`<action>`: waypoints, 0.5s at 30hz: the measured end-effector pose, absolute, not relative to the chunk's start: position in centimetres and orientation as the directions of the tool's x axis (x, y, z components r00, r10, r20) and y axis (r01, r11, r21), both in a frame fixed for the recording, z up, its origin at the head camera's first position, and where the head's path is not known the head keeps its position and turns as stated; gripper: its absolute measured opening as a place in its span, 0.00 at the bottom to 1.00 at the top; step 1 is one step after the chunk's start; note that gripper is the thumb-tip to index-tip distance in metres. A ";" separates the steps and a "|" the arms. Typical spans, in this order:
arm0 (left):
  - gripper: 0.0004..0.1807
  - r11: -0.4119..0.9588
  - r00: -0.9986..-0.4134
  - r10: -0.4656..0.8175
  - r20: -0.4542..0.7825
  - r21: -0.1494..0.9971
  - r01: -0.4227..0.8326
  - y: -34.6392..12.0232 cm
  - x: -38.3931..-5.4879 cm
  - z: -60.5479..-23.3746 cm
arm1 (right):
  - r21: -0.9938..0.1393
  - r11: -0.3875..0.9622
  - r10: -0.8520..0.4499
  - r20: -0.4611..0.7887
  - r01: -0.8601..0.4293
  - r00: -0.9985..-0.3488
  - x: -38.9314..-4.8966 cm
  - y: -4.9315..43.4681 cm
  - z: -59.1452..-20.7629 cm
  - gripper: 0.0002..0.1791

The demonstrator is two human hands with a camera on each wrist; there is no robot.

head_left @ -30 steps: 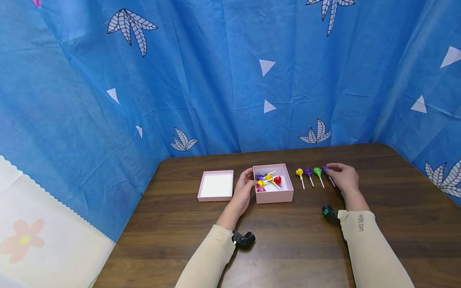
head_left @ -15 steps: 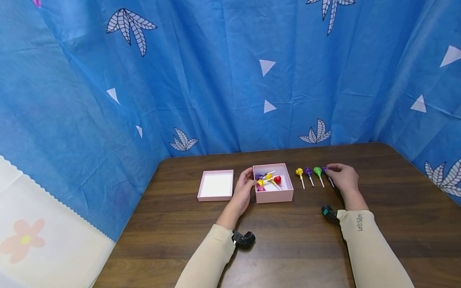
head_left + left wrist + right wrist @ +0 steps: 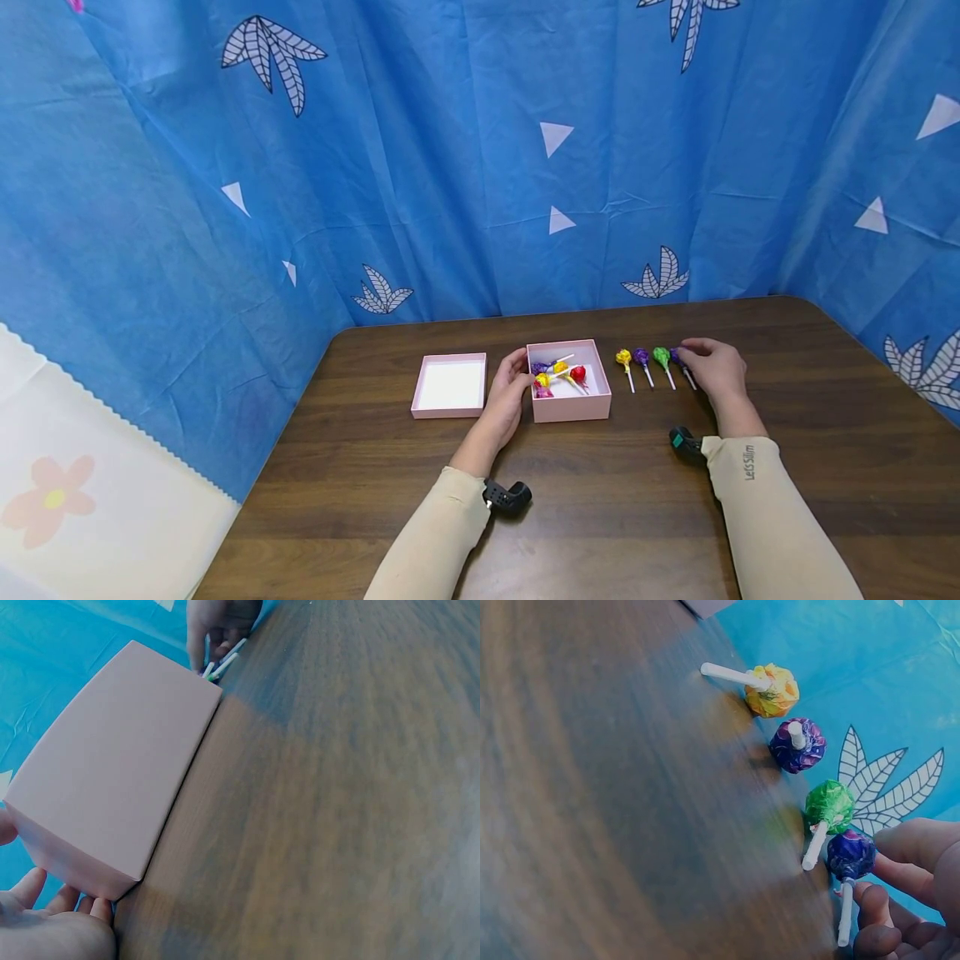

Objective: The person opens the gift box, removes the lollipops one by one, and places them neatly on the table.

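A pink square box [image 3: 572,408] stands on the table with several lollipops inside, among them a red lollipop [image 3: 578,375]. My left hand [image 3: 507,395] grips the box at its left side, thumb over the rim and fingers along the outer wall [image 3: 75,859]. To the right of the box lies a row: a yellow lollipop [image 3: 772,691], a purple lollipop [image 3: 798,745], a green lollipop [image 3: 829,806] and a second purple lollipop [image 3: 851,855]. My right hand [image 3: 716,368] pinches that last purple one by its wrapped head, beside the green one, its white stick pointing toward me.
A pink box lid [image 3: 450,386], white side up, lies left of the box. The brown wooden table [image 3: 600,517] ends at the back against a blue curtain [image 3: 480,167]. Each wrist carries a black camera.
The pinched purple lollipop has shifted very slightly left, toward the green one. My left hand and the box stay in place.
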State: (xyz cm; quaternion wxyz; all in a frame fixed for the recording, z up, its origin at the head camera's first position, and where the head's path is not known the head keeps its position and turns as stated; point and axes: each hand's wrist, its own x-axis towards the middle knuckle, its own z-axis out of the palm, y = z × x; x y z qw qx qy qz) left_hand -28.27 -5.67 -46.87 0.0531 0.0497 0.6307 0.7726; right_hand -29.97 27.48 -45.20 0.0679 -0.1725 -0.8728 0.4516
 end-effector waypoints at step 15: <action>0.32 -0.202 -0.988 0.144 0.047 0.979 0.017 -5.5 -28.3 -47.0 | -0.886 0.423 0.359 -0.027 0.188 -0.933 -29.8 27.0 -43.9 0.28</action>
